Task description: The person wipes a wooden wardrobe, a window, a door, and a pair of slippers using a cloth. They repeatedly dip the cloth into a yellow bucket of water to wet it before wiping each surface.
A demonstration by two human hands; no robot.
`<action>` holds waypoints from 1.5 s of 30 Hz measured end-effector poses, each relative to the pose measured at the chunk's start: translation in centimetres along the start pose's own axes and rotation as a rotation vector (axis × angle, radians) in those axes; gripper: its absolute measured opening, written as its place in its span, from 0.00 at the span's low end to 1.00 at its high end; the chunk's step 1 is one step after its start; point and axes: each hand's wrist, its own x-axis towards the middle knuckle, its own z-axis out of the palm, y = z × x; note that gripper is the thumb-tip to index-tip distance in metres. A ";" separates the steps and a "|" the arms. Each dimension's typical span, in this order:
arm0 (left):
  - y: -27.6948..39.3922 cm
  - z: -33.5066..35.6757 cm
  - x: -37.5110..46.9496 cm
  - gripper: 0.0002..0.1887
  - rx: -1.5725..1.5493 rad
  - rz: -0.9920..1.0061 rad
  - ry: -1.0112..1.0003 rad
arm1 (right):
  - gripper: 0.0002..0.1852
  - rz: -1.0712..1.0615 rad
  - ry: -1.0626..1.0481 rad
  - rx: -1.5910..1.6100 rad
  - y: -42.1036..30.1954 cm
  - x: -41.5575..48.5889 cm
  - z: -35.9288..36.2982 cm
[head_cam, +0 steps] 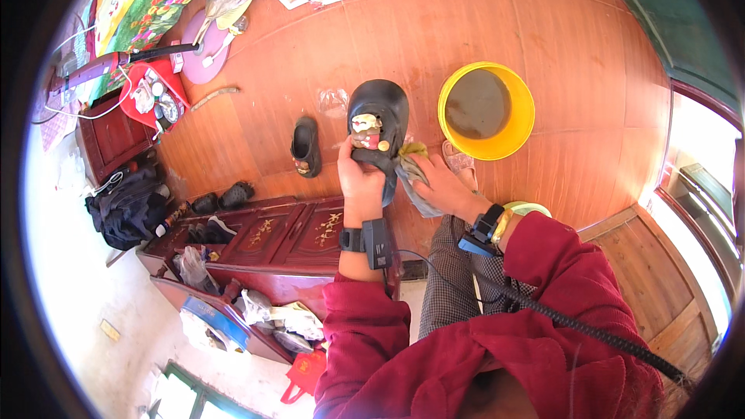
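Observation:
My left hand grips a black clog near its opening, with the toe pointing away from me. A cartoon figure decoration in cream, brown and red sits on the clog's upper. At the clog's right side, my right hand holds a grey and yellowish cloth against it. The part of the clog under my left fingers is hidden. A second dark clog with a similar decoration stands on the floor to the left.
A yellow bucket of murky water stands to the right, beside my sandalled foot. At the left are a dark red cabinet, more dark shoes and a red bin of items. A stick lies on the floor.

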 end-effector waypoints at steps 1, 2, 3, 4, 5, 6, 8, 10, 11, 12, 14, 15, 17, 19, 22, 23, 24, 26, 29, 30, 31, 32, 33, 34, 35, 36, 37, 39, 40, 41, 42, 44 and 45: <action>0.4 -0.1 -0.1 0.15 -0.015 -0.011 -0.001 | 0.32 0.073 -0.072 0.001 0.3 -0.1 -0.3; 0.8 -0.3 -0.2 0.17 -0.056 -0.028 -0.018 | 0.30 0.022 0.018 -0.068 0.8 0.5 -1.0; 0.8 -0.4 -0.5 0.17 -0.065 -0.025 -0.035 | 0.30 -0.047 0.185 0.031 0.9 1.4 -1.6; 0.7 -0.5 -0.8 0.17 -0.073 -0.021 -0.017 | 0.29 -0.078 0.329 0.123 0.9 2.6 -2.6; 0.5 -0.3 -0.9 0.17 -0.079 -0.024 -0.003 | 0.28 -0.093 0.464 0.203 0.8 3.4 -3.6; -0.1 -0.3 -1.3 0.15 -0.045 -0.029 -0.052 | 0.29 -0.062 0.418 0.126 0.4 4.1 -4.0; -1.3 0.1 -1.4 0.13 -0.043 -0.010 0.022 | 0.30 -0.151 0.380 -0.033 -0.4 5.0 -4.0; -1.6 0.4 -1.0 0.12 -0.070 0.007 0.076 | 0.31 -0.129 0.333 -0.057 -0.9 3.6 -2.2; -1.5 0.5 -0.8 0.12 -0.070 -0.002 0.029 | 0.32 -0.126 0.290 -0.034 -1.0 2.4 -0.9; -1.4 0.5 -0.5 0.12 -0.067 -0.005 0.017 | 0.32 -0.129 0.242 0.028 -0.8 0.9 0.4; -0.8 0.2 0.0 0.11 -0.052 0.024 0.047 | 0.32 -0.183 0.058 0.085 0.8 -0.9 1.7; -0.3 0.0 0.1 0.11 -0.060 0.064 0.033 | 0.32 -0.234 -0.072 0.081 1.6 -1.6 1.7; 1.4 -0.5 0.1 0.11 -0.102 0.100 0.012 | 0.31 -0.321 -0.215 0.098 2.8 -2.2 1.0; 3.0 -0.7 0.2 0.14 -0.244 0.027 -0.196 | 0.30 -0.391 -0.236 0.141 3.0 -2.2 -0.9; 2.7 -0.6 0.0 0.14 -0.223 0.034 -0.179 | 0.27 -0.162 0.222 0.351 1.5 0.7 -3.5; 2.1 -0.4 0.0 0.13 -0.190 0.044 -0.161 | 0.27 -0.162 0.270 0.322 0.8 2.0 -4.0; 1.4 -0.2 0.0 0.13 -0.158 0.044 -0.221 | 0.27 -0.164 0.316 0.292 0.3 3.4 -4.3; 0.0 0.3 -0.1 0.13 -0.238 -0.005 -0.193 | 0.28 -0.161 0.315 0.207 -0.8 4.0 -3.7; -0.1 1.6 -0.3 0.12 -0.235 0.014 -0.155 | 0.29 -0.087 0.159 0.159 -1.5 0.9 -0.4; -0.2 2.3 0.0 0.12 -0.233 0.061 -0.108 | 0.30 0.017 0.070 0.220 -1.3 -0.7 0.7; -0.3 3.0 0.1 0.12 -0.216 0.119 -0.114 | 0.31 -0.108 -0.150 0.058 -0.6 -2.2 1.1; 0.2 3.4 -0.1 0.12 -0.214 0.093 -0.245 | 0.31 -0.255 -0.297 -0.111 0.0 -3.8 1.7; 0.2 4.1 0.0 0.12 0.010 0.258 -0.081 | 0.31 -0.302 -0.489 -0.202 0.4 -5.3 2.2; 0.6 4.6 -0.2 0.13 -0.105 0.132 -0.350 | 0.30 -0.255 -0.541 -0.095 1.2 -5.6 2.0; 1.1 4.8 -0.6 0.13 -0.214 0.013 -0.488 | 0.30 -0.163 -0.662 -0.044 1.7 -5.9 1.8; 0.6 4.9 -0.8 0.15 -0.076 0.119 -0.217 | 0.30 -0.161 -0.502 0.081 2.5 -5.5 1.0; 0.7 4.8 -1.3 0.15 -0.014 0.119 -0.207 | 0.29 -0.139 -0.344 0.208 3.2 -4.6 -0.1; 0.6 4.1 -2.1 0.16 0.092 0.112 -0.375 | 0.29 -0.077 -0.029 0.309 3.9 -2.8 -2.8; 0.6 3.7 -2.4 0.17 0.144 0.084 -0.330 | 0.28 -0.008 0.110 0.282 3.8 -2.2 -4.2; 0.4 3.6 -2.2 0.17 0.181 0.125 -0.218 | 0.28 -0.067 0.179 0.267 3.5 -1.5 -5.4; -0.1 3.2 -2.2 0.17 0.202 0.158 -0.230 | 0.28 -0.100 0.239 0.248 3.0 -0.7 -6.5; -1.1 2.6 -2.3 0.17 0.246 0.188 -0.195 | 0.29 -0.149 0.312 0.193 1.4 0.6 -8.1; -1.4 2.5 -2.4 0.18 0.270 0.178 -0.136 | 0.29 -0.167 0.327 0.156 0.5 1.1 -8.7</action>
